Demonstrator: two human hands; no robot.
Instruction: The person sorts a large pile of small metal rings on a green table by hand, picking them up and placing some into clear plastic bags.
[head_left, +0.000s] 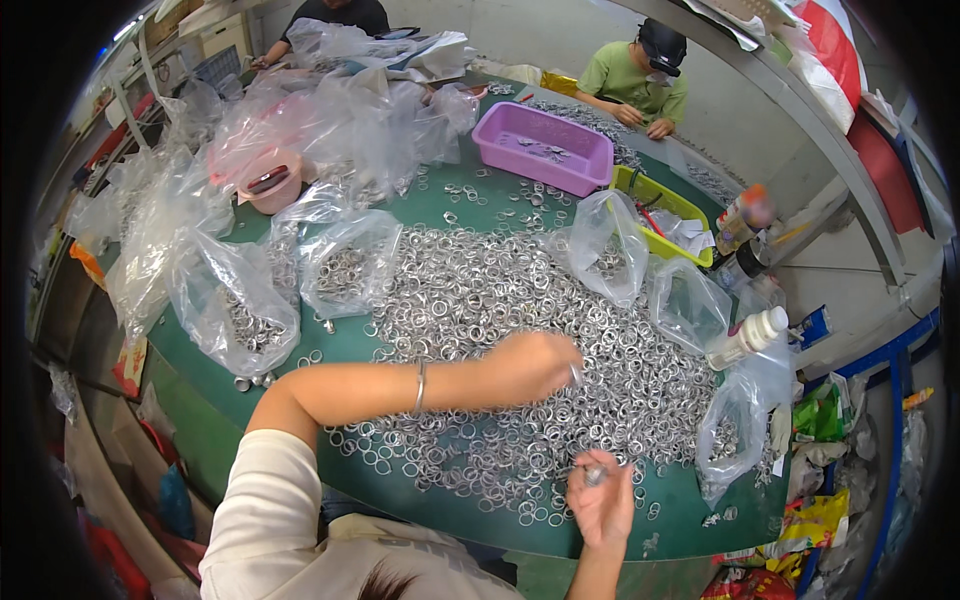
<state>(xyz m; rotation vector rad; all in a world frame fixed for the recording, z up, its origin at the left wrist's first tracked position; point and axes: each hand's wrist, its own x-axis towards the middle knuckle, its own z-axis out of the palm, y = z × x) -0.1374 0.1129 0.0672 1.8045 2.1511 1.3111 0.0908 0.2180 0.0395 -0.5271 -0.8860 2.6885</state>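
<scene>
A wide heap of silvery metal rings (465, 292) covers the middle of the green table (202, 390). My left hand (536, 367) is over the heap's middle, blurred, its fingers curled around a small shiny ring (575, 375). Nearer to me, at the heap's front edge, my right hand (602, 499) is turned palm up with curled fingers holding some metal rings (595, 474). Clear plastic bags with rings stand around the heap: one at its left (349, 262), another farther left (232, 307), one at the back right (609, 247) and one at the right (731, 435).
Beyond the heap are a purple plastic basket (544, 150) and a yellow-green basket (664, 217). A white bottle (748, 337) lies tilted at the right. Plastic bags (330, 120) pile up at the back left beside a pink bucket (274, 184). Two people (637, 82) sit across the table.
</scene>
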